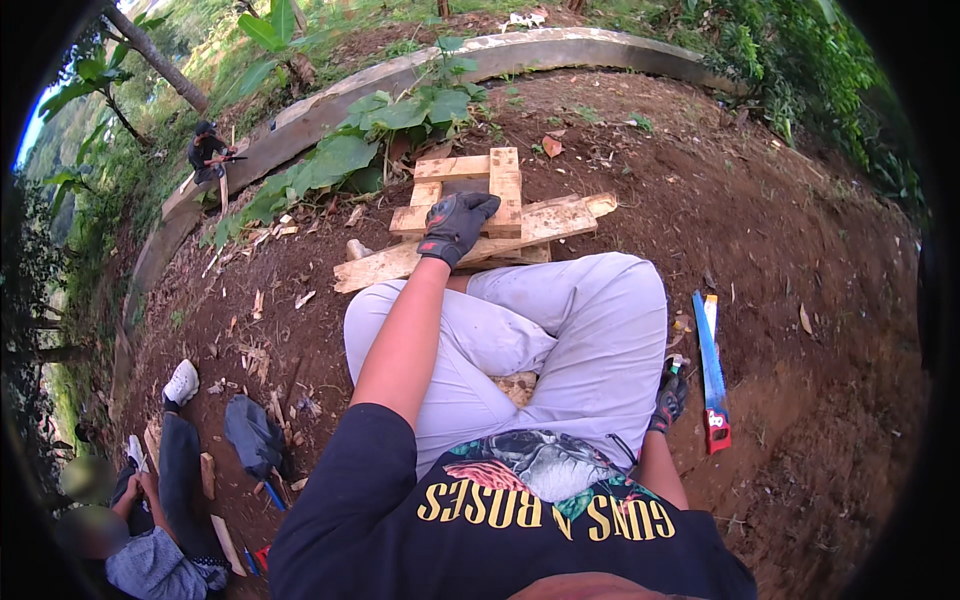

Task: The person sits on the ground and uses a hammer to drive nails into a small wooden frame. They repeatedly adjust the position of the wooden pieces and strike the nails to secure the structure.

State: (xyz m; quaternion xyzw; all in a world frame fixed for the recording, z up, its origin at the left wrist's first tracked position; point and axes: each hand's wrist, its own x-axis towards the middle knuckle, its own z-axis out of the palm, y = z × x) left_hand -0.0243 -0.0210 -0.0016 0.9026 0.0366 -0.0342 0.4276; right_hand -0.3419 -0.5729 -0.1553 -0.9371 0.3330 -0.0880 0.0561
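Here, a squarish pale wooden frame

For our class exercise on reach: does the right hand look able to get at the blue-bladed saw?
Probably yes: the right hand is close beside the saw, with only bare soil visible between them, though it may be gripping something green.

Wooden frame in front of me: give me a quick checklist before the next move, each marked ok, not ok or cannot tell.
1. Left hand at the wooden frame: ok.
2. Left hand's grip firm: cannot tell, fingers partly hidden.
3. Right hand also on the frame: not ok, it is low beside the right thigh.
4. Saw out of both hands: ok, lying on the ground at right.
5. Co-worker at lower left away from the frame: ok.
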